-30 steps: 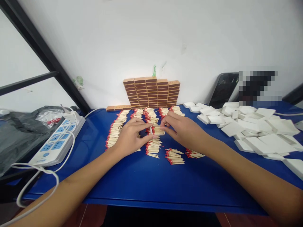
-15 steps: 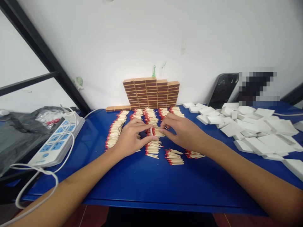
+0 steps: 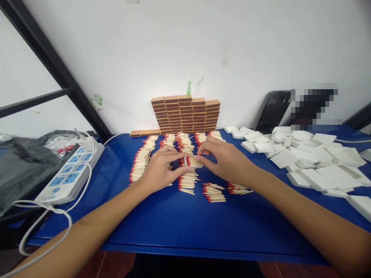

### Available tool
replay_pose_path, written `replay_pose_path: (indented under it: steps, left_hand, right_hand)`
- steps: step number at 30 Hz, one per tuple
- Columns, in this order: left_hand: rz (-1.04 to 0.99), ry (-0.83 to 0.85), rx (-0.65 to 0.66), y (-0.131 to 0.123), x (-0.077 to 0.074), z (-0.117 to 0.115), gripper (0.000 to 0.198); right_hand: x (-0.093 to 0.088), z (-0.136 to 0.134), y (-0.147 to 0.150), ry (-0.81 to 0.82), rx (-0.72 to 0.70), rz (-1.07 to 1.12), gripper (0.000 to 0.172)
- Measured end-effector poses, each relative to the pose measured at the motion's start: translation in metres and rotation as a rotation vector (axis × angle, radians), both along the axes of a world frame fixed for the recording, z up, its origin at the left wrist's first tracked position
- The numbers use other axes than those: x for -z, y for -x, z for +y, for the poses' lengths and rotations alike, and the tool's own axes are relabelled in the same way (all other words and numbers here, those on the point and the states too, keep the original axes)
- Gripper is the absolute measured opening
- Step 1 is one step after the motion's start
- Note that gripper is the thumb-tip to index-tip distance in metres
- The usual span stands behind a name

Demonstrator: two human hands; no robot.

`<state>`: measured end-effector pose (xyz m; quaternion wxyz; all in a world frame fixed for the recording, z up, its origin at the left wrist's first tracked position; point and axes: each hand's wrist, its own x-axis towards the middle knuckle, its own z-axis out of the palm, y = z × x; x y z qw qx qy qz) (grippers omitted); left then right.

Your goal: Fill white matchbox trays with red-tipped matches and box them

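Between thumb and fingers, my left hand (image 3: 162,168) is closed on the left end of a small white matchbox tray (image 3: 186,160). Wooden matches (image 3: 193,160) lie in the tray, their red heads toward the left. My right hand (image 3: 222,156) is closed at the tray's right end, thumb and fingertips on the pale match ends; its grip on the tray itself is partly hidden. Under and around the hands run long rows of matches (image 3: 142,160). Nearer me lie two small match piles, one left (image 3: 213,192) and one right (image 3: 239,189), the right one partly under my right wrist.
Stacked brown matchboxes (image 3: 185,114) stand against the wall. A heap of white trays (image 3: 307,154) covers the right side. At left are a power strip (image 3: 69,170) with looping white cable and a dark plastic bag (image 3: 23,166). A dark phone-like slab (image 3: 272,110) leans on the wall.
The right fingertips have shifted slightly on the match ends, and more of the white tray's lower edge shows. My left hand stays in nearly the same place.
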<state>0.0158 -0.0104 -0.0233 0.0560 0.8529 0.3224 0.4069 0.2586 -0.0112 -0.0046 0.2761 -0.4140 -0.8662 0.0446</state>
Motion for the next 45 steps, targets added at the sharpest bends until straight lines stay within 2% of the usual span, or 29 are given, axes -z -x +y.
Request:
replay_pose_path:
  steps: [6,15,18,21,24,28,33,37,40,41,45]
  left_hand:
    - [0.014,-0.018,-0.004,-0.001,-0.002,-0.001,0.04]
    - [0.003,-0.009,-0.021,0.001,0.0,0.001,0.04]
    - [-0.021,0.012,-0.03,0.002,0.002,0.002,0.041]
    - [-0.059,0.016,-0.05,0.003,0.003,0.003,0.04]
    - [-0.084,-0.019,-0.065,0.004,0.001,0.002,0.038]
    - [-0.09,-0.035,-0.07,0.004,-0.001,0.001,0.037]
    - [-0.087,-0.038,-0.081,0.006,0.001,0.003,0.037]
    - [-0.105,-0.04,-0.09,0.007,0.001,0.004,0.037]
    - [-0.14,-0.03,-0.1,0.006,0.0,0.004,0.038]
    - [-0.158,-0.024,-0.105,0.005,0.0,0.004,0.039]
    - [-0.221,0.034,-0.131,0.004,0.0,0.004,0.039]
  right_hand:
    - [0.003,0.0,0.001,0.003,-0.022,0.026,0.009]
    - [0.001,0.002,-0.001,0.0,-0.044,0.075,0.02]
    - [-0.007,0.017,-0.01,-0.011,0.098,0.244,0.026]
    - [-0.018,0.049,-0.027,0.053,0.395,0.547,0.037]
    - [-0.032,0.087,-0.043,0.053,0.601,0.797,0.037]
    - [-0.043,0.126,-0.042,0.143,0.687,0.849,0.039]
    - [-0.043,0.145,-0.024,0.175,0.688,0.879,0.031]
    - [-0.05,0.137,-0.024,0.165,0.685,0.949,0.025]
    - [-0.048,0.107,-0.027,0.124,0.658,1.029,0.021]
    - [-0.044,0.093,-0.027,0.127,0.611,1.088,0.021]
    - [-0.017,0.028,-0.019,0.423,0.379,1.01,0.038]
